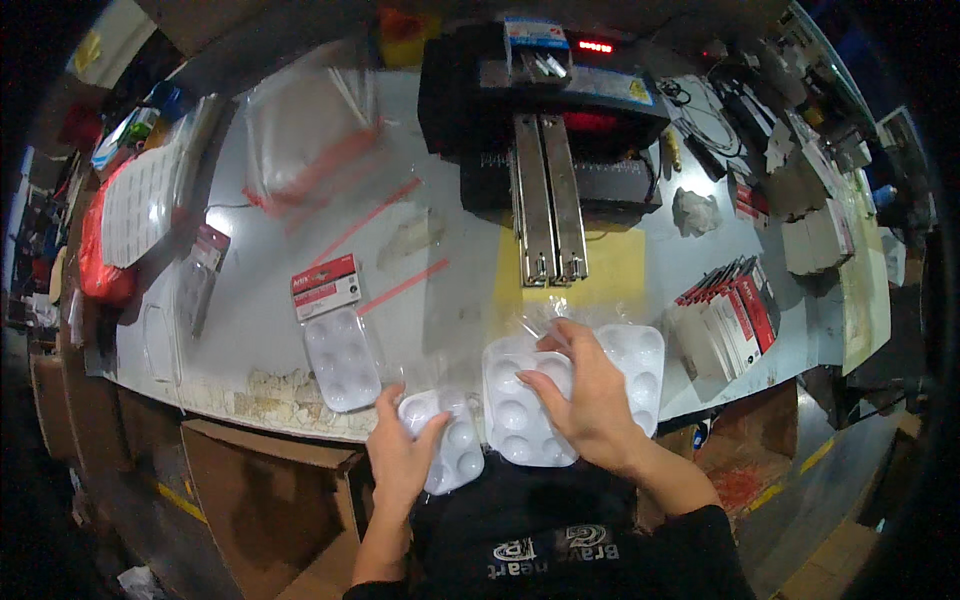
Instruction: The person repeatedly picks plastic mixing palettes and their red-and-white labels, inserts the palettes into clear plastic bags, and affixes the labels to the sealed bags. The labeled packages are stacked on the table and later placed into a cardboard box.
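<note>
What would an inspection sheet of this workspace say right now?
Surface: pale table, worn along its front edge
Things: left tray, middle tray and right tray, all white with round wells; red-carded tray further left
Clutter: crumpled plastic, carded packs, clear bags
Hands: left hand grips left tray; right hand over middle tray, grip unclear
Cables: black cable, back right
Surroundings: black machine behind, red display lit; cardboard box below the table
</note>
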Available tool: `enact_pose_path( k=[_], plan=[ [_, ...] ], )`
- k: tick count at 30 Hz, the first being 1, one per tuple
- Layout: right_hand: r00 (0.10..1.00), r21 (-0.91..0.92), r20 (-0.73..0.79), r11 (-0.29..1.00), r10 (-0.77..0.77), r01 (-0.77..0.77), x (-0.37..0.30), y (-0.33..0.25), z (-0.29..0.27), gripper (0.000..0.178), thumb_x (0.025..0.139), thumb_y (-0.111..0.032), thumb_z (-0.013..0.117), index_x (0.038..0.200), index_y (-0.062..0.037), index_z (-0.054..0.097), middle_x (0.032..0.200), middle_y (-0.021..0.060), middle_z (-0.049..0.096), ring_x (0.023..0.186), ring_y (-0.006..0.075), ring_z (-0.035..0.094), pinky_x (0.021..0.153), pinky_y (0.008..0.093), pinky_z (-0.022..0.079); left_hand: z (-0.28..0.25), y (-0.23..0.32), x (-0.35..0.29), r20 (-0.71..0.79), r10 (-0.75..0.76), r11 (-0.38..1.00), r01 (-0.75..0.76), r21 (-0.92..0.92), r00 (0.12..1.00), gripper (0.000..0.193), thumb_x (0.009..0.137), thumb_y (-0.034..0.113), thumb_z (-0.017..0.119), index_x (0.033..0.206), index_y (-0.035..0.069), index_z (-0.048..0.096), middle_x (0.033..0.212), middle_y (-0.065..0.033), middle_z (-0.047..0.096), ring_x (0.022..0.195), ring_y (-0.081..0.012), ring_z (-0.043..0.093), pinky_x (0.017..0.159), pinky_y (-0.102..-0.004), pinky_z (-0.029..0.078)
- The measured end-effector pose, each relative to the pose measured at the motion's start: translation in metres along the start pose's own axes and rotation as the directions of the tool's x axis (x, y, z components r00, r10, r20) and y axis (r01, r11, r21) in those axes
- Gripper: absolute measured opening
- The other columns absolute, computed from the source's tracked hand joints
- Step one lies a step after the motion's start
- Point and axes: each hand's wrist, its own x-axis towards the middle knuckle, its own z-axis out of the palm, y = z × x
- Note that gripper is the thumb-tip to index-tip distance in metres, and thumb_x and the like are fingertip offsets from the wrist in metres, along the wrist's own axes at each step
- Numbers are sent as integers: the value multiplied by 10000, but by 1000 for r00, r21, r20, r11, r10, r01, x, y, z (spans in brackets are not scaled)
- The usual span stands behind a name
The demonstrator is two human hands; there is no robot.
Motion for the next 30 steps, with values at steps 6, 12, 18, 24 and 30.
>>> enact_pose_path(
  k=[6,12,18,24,30],
  plan=[
    [999,-259,-21,966,-35,29,-3,-1,2,614,785,-125,666,1279,34,337,1186,233,469,1061,370,503,873,404,442,-69,12,-4,66,-196,654,181,-735,978,226,895,218,541,903,-7,561,708,-34,567,630,-98,476,609,-235,407],
    [808,-473,-576,857,-125,-204,-8,22,-102,418,821,-135,601,1187,33,488,1202,217,515,1087,369,511,935,429,397,-27,52,13,279,79,762,123,-636,957,265,923,191,501,776,-7,595,752,-34,597,656,-84,507,619,-222,416],
    [947,-550,-225,772,231,-319,-20,136,-187,685,775,-268,694,1281,84,394,1282,264,458,1173,364,475,972,354,378,7,74,42,374,211,722,113,-683,903,246,903,201,554,1048,24,645,859,-43,676,717,-71,553,632,-215,423],
    [912,-179,-163,897,378,-404,-12,151,-200,924,636,-273,824,1344,71,340,1302,223,470,1167,215,486,979,312,375,30,87,53,362,346,810,-80,-581,866,273,893,157,536,1126,28,596,1099,-136,626,790,-166,640,705,-264,473],
    [855,-129,-231,857,464,-499,-11,148,-203,782,664,-250,801,1291,47,441,1090,165,624,940,161,596,854,292,458,35,85,43,273,344,883,-210,-420,898,195,878,130,542,992,4,637,1122,-106,628,780,-166,634,687,-259,471]
  ],
)
